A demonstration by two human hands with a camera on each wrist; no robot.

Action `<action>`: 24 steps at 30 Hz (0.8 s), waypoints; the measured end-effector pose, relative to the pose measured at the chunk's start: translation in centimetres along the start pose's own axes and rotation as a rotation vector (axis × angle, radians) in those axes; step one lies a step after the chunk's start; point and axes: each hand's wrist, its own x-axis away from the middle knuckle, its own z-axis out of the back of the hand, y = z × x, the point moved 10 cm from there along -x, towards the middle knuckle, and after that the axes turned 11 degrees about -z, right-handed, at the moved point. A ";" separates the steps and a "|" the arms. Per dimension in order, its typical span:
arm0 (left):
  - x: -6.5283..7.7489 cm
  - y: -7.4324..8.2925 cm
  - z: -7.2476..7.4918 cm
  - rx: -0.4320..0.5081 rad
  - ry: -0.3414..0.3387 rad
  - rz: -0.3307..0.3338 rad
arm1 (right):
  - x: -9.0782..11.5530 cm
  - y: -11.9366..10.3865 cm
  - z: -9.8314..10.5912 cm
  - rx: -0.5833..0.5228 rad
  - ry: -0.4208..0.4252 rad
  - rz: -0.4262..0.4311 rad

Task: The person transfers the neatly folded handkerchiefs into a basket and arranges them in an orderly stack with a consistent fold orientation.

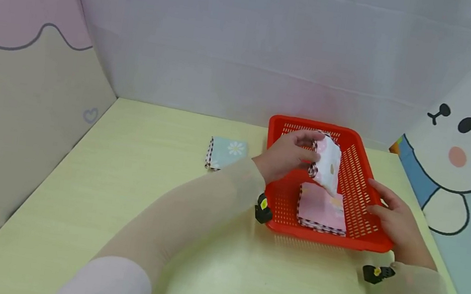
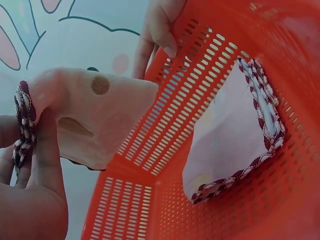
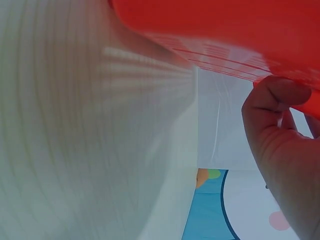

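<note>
My left hand pinches a folded white and pink cloth by its dark-checked edge, above the inside of a red plastic basket. In the left wrist view, brown spots show on this cloth, which hangs out sideways from the fingers. Down in the basket lies a folded pink cloth with a checked trim. My right hand grips the basket's right rim, thumb on one side and fingers on the other, as the right wrist view shows.
A folded light-green cloth with a white daisy lies on the pale yellow table, left of the basket. White sheeting stands behind the table. Printed panels with cartoon figures flank it on both sides.
</note>
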 end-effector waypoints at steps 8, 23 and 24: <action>-0.1 -0.4 -1.1 -0.008 0.012 0.013 | 0.0 0.4 0.0 0.003 -0.007 -0.030; -0.9 -1.2 -2.6 -0.030 0.075 0.047 | 0.3 0.1 -0.2 -0.005 -0.024 -0.011; -0.9 -1.4 -2.7 -0.028 0.078 0.051 | 0.2 0.2 -0.1 -0.005 -0.025 -0.011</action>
